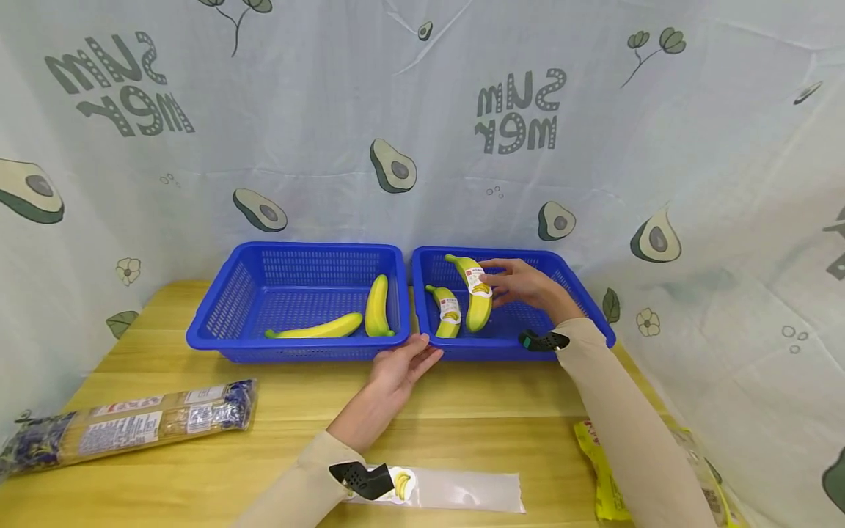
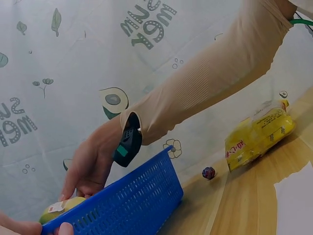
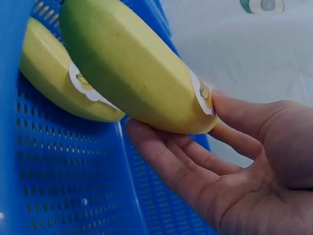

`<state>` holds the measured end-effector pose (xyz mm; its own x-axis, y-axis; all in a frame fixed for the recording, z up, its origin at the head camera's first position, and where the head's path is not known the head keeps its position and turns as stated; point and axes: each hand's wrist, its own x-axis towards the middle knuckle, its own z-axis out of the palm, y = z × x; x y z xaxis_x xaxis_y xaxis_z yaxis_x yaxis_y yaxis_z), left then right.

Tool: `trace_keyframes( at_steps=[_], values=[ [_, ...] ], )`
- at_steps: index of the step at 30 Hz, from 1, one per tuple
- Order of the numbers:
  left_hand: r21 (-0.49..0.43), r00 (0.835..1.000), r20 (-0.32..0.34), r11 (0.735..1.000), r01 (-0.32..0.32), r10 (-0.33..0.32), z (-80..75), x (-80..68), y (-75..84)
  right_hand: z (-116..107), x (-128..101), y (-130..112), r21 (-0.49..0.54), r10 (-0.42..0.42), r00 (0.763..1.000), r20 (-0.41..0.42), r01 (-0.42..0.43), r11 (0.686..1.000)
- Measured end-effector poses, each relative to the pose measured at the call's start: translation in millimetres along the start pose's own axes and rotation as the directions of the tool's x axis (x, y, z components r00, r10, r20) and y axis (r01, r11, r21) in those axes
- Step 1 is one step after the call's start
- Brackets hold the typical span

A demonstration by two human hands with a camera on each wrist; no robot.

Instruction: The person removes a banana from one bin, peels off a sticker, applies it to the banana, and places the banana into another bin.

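Observation:
My right hand [image 1: 521, 284] pinches a yellow banana [image 1: 480, 312] with a white label, tilted above the right blue basket [image 1: 515, 352]. In the right wrist view, the thumb presses the label of this banana [image 3: 127, 63] and the fingers support its underside. Another labelled banana [image 1: 449, 326] lies in that basket at its left end, partly behind the held one in the right wrist view. My left hand [image 1: 396, 370] grips the front rim of the right basket near its left corner; in the left wrist view, fingertips [image 2: 65, 229] show at the rim.
A left blue basket [image 1: 297, 353] holds two bananas without visible labels. A pasta pack [image 1: 132, 425] lies at the left. A label strip [image 1: 469, 490] is at the front, partly under the left wrist. A yellow bag [image 1: 607, 477] sits front right; a small dark ball [image 2: 209, 173] lies nearby.

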<state>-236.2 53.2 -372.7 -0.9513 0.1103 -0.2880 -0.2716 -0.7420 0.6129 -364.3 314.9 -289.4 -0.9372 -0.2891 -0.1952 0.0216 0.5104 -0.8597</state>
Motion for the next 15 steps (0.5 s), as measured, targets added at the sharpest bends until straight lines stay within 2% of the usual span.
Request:
trace_keyframes(
  at_steps=[9, 15],
  values=[
    [-0.046, 0.999, -0.013, 0.998, 0.031, -0.031, 1.7, 3.0, 2.3, -2.6, 16.8, 7.9, 0.033, 0.056, 0.998, 0.037, -0.057, 0.998],
    [-0.055, 1.0, -0.006, 0.998, 0.029, -0.029, 1.9, 2.3, 2.4, 1.7, 25.4, 13.7, 0.031, 0.093, 0.989, 0.114, -0.098, 0.995]
  ],
)
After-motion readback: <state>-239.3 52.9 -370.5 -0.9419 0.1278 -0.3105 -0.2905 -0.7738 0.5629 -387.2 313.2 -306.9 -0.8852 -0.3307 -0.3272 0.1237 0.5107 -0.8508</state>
